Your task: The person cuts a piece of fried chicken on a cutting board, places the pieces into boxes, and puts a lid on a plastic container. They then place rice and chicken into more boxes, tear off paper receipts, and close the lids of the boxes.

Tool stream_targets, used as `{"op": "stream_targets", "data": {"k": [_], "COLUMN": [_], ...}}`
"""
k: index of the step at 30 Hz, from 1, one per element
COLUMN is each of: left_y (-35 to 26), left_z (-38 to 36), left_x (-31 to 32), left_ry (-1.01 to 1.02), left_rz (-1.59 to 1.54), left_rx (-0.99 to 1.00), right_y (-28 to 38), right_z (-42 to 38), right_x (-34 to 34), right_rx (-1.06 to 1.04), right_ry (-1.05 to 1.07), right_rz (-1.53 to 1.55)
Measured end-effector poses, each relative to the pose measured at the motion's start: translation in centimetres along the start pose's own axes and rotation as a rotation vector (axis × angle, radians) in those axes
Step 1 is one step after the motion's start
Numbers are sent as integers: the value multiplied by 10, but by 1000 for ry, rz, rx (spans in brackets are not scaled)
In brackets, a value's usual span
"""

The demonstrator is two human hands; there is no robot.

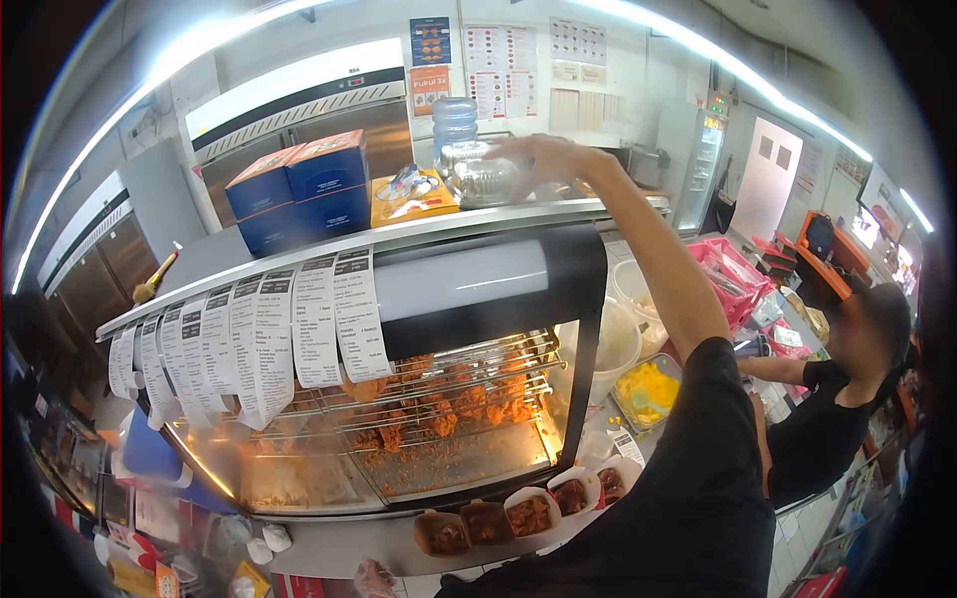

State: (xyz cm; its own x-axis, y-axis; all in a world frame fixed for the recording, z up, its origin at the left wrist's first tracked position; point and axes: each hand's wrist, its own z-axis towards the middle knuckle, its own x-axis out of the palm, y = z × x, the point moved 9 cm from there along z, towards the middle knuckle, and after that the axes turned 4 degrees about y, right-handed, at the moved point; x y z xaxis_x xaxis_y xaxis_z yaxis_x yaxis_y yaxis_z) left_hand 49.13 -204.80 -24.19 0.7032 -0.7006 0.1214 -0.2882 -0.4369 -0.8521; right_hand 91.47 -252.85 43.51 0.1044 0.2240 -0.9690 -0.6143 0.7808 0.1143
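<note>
My right hand [548, 164] reaches over the top shelf of the warmer with its fingers spread, blurred by motion. Just behind and beside its fingertips stand shiny silver stacked containers [478, 176]. A yellow-brown box [417, 207] with small wrapped items on it is to their left. At the bottom edge shows a blurred, pinkish shape that looks like my left hand [374, 578] in a clear plastic glove; its fingers are not distinct. Below the shelf, fried chicken pieces [444, 414] lie on racks inside the lit warmer [588, 399].
Printed order slips [317, 324] hang from the shelf edge. Blue boxes [329, 189] stand on top. Open boxes of food [528, 513] line the front counter. At right are a tray of yellow food [646, 391], clear tubs [613, 339] and a person in black [822, 419].
</note>
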Motion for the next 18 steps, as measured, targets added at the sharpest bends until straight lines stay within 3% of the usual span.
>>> {"op": "stream_targets", "data": {"k": [2, 4, 11, 18], "left_y": [1, 1, 8, 15], "left_z": [1, 0, -3, -8], "left_x": [-1, -3, -6, -9], "left_ry": [-2, -1, -5, -14], "left_rz": [-9, -7, -15, -15], "left_rx": [-6, -5, -14, -25], "right_y": [7, 13, 7, 17], "right_z": [4, 1, 4, -2], "right_x": [8, 6, 4, -1], "right_rx": [-17, 79, 7, 62], "right_ry": [96, 133, 136, 156], "right_rz": [74, -85, -102, -139]}}
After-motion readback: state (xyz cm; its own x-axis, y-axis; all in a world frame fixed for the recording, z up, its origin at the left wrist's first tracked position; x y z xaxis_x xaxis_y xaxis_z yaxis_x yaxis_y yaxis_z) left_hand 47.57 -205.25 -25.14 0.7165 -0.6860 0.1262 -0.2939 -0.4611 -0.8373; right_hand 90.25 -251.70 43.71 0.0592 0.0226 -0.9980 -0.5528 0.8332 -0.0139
